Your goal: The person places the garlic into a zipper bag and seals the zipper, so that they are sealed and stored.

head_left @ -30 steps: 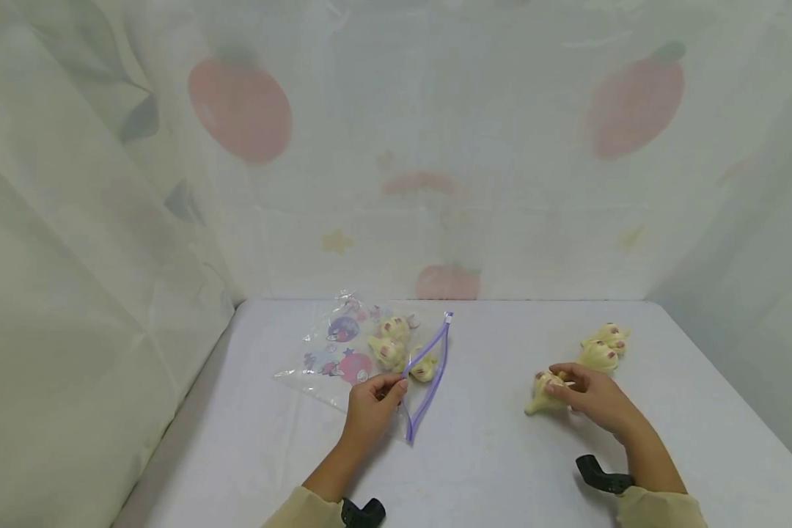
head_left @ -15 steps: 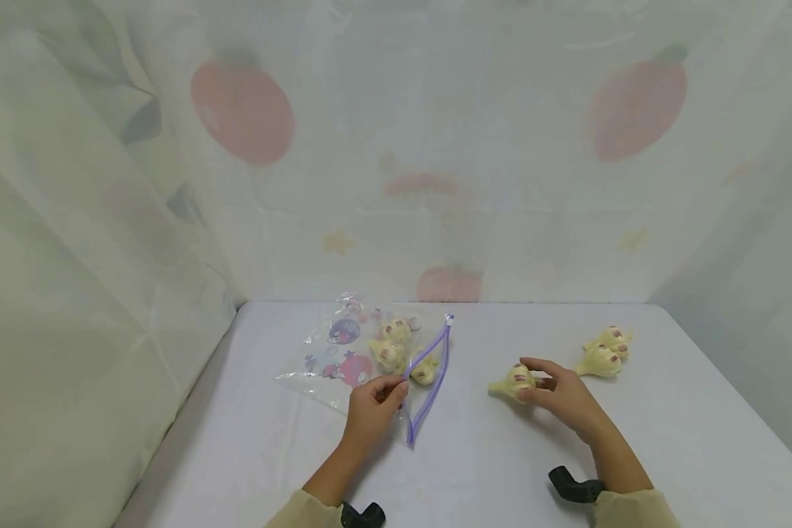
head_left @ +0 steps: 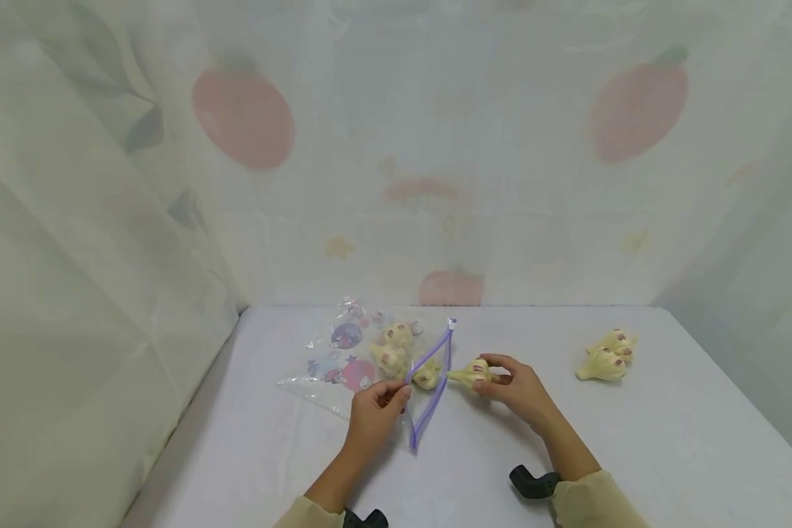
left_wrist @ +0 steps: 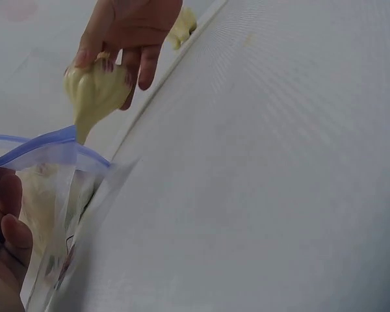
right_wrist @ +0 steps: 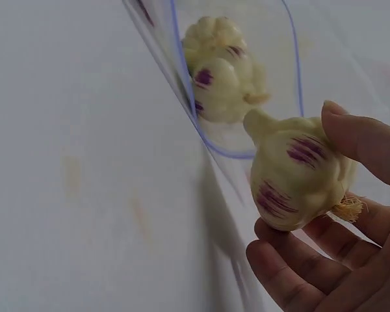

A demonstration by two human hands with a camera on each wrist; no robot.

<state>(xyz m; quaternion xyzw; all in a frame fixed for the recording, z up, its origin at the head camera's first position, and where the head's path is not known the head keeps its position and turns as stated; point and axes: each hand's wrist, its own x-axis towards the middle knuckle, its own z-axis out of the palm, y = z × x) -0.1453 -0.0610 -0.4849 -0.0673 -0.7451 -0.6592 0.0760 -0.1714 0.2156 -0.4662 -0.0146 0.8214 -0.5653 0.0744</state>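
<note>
A clear zip bag (head_left: pixel 330 367) with purple zip edges and printed figures lies on the table, its mouth spread open toward the right. Several garlic bulbs (head_left: pixel 392 352) are inside it. My left hand (head_left: pixel 375 414) pinches the near edge of the bag's mouth between thumb and fingers. In my right hand (head_left: pixel 518 389) a garlic bulb (right_wrist: pixel 299 172) is held by thumb and fingers at its root end, stem pointing left. That stem reaches the purple zip edge (left_wrist: pixel 39 146) in the left wrist view; whether it touches, I cannot tell.
Two more garlic bulbs (head_left: pixel 607 359) lie close together on the right side of the white table (head_left: pixel 686 440). A printed curtain (head_left: pixel 501 147) hangs behind the table's far edge, and more cloth (head_left: pixel 92 293) hangs along the left side.
My right hand has carried the garlic bulb left from beside the other two bulbs to the bag's mouth, its stem turning leftward. My left hand keeps its grip on the bag.
</note>
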